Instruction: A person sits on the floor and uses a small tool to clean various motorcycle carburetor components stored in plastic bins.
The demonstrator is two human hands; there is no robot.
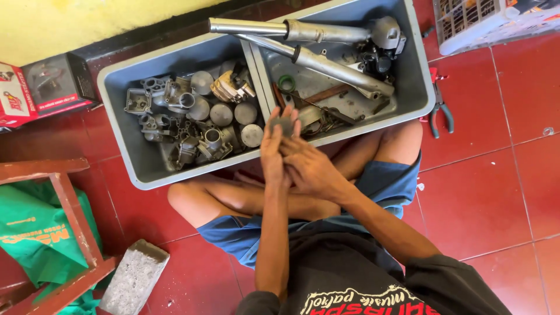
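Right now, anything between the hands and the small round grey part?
Nothing visible. The left hand and right hand both already touch the small round grey part, held up over the near edge of the grey bin.

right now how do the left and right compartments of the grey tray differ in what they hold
The left compartment holds many small, chunky metal castings and round caps, packed close. The right compartment holds two long silver tubes lying slantwise, their ends sticking past the divider, plus loose thin bits and a green ring. Both are parts of one grey tray on the red tile floor, and both hold greyish metal parts.
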